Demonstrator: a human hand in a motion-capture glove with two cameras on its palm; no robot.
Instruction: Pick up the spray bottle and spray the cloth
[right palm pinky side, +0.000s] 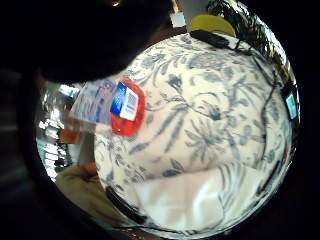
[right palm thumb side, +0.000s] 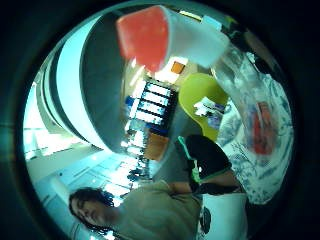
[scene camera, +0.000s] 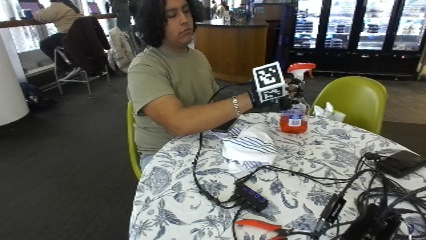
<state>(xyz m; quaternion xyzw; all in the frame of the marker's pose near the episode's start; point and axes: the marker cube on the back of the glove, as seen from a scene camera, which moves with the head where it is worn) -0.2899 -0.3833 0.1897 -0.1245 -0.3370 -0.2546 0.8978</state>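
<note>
Above the table, right hand gripped spray bottle by its neck, fingers curled round; best to angle nozzle down toward cloth before squeezing.

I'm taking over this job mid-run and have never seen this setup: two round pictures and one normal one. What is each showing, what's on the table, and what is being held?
There is no machine here: a person sits at a table and works with a gloved right hand. The normal picture comes from a camera beside the table. The two round ones come from small cameras on that palm, one at the thumb's side, one at the little finger's side, looking out at what the hand is near.

The hand grips the spray bottle by its neck, holding it upright. I cannot tell whether its base has left the tablecloth. The orange trigger head fills one palm view; the bottle's labelled body shows in the other.

The striped white cloth lies on the table beside the bottle, not yet touched. Cables, a hub and orange-handled pliers lie nearer the camera.
</note>
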